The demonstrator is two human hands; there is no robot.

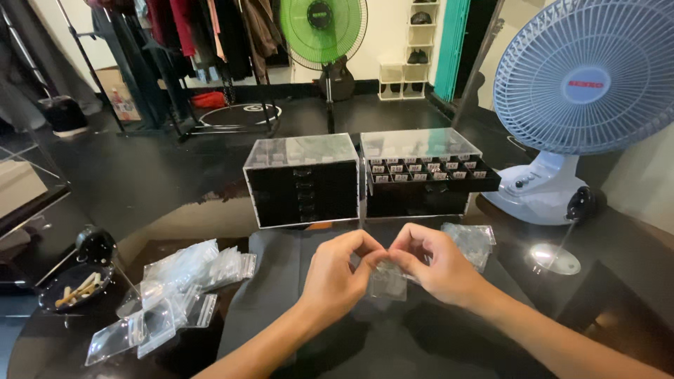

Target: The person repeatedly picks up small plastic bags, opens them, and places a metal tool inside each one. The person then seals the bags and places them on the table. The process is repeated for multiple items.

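At the centre of the dark worktop [393, 351], my left hand [335, 275] and my right hand [432, 263] meet, and the fingers of both are pinched on one small clear plastic bag [388, 282]. At 9 o'clock lies a heap of empty clear bags [179, 291]. At 12 o'clock stand two black drawer boxes [303, 180], the right one with a drawer pulled open. At 2 o'clock stands a blue fan [586, 88].
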